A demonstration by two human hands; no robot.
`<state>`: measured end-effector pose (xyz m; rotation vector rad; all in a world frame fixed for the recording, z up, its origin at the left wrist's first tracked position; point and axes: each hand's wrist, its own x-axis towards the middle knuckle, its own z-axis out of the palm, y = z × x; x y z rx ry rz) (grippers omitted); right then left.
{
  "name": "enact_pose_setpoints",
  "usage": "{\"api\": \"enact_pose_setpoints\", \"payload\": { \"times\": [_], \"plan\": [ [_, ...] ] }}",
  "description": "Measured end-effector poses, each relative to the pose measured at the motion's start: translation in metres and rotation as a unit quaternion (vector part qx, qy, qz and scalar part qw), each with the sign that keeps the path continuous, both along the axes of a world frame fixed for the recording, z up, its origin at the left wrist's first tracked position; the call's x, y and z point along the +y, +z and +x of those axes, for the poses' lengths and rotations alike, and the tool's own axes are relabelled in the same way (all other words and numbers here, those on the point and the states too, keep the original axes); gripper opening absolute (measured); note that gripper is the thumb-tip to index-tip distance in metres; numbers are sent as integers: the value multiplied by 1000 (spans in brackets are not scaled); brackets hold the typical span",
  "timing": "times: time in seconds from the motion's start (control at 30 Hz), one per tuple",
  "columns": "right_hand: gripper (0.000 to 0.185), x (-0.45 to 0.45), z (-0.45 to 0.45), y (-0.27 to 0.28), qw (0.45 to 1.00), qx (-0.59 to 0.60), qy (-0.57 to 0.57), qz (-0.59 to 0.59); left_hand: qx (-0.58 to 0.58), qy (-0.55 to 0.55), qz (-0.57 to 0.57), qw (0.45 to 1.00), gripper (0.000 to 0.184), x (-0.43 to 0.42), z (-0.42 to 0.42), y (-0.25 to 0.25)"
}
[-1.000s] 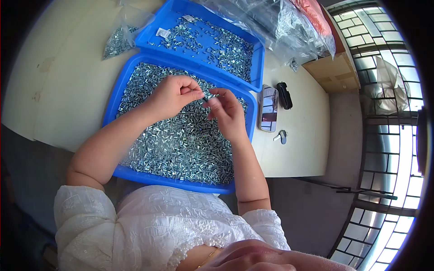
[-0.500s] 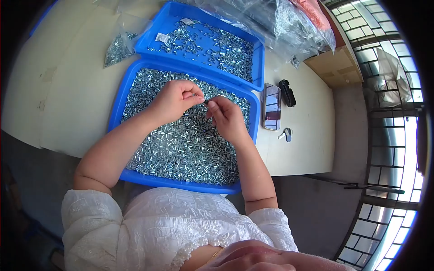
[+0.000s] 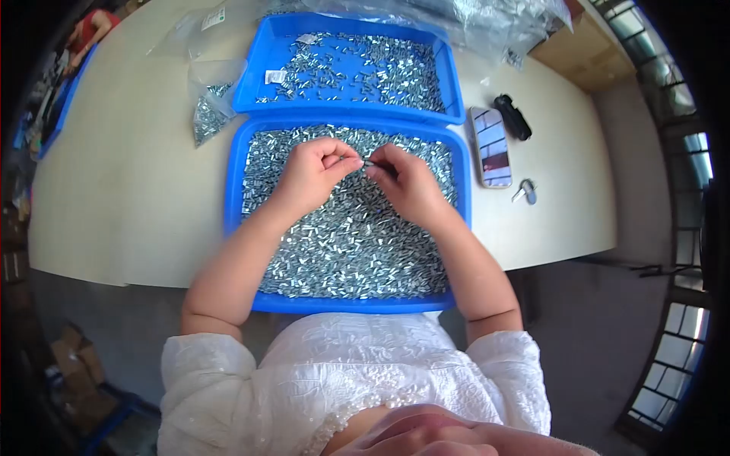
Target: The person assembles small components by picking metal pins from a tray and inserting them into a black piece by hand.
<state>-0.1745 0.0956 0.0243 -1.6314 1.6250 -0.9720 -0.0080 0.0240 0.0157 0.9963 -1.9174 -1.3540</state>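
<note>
Over the near blue tray point(image 3: 234, 182), full of small shiny metal pieces point(image 3: 342, 258), my two hands meet almost fingertip to fingertip. Thumb and fingers of my left hand point(image 3: 313, 173) are pinched together at a tiny metal piece point(image 3: 365, 163). My right hand point(image 3: 407, 182) also has its thumb and fingers closed at that small dark-and-silver piece, whose shape is mostly hidden by the fingertips. Behind stands a second blue tray point(image 3: 247, 80) with a thinner spread of similar pieces and small white labels point(image 3: 275, 77).
A clear bag of metal pieces point(image 3: 211, 118) lies left of the trays. On the right are a phone point(image 3: 493, 148), a black case point(image 3: 512, 117) and keys point(image 3: 526, 191). Plastic bags point(image 3: 456, 23) and a cardboard box point(image 3: 582, 49) are behind. A person in red point(image 3: 95, 29) is far left.
The view has swung left, so trays and hands appear further right and the person in red has come into view. The right fingers have closed in toward the left fingertips.
</note>
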Motion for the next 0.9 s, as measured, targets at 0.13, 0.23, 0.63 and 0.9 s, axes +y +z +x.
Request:
{"api": "enact_pose_setpoints", "payload": {
  "times": [0.13, 0.23, 0.63, 0.9],
  "plan": [
    [15, -1, -4, -2, 1000, 13, 22, -4, 8, -13, -66, 998, 8, -1, 0, -1],
    [16, -1, -6, -5, 999, 15, 22, -23, -28, -12, -50, 998, 8, 3, -3, 5],
    [19, 1, -9, -13, 993, 55, 4, -108, -24, -28, -153, 988, 4, 3, -4, -8],
    [12, 3, -12, -14, 987, 26, 28, -155, 6, -7, -83, 997, 14, 4, -1, -12]
  ]
}}
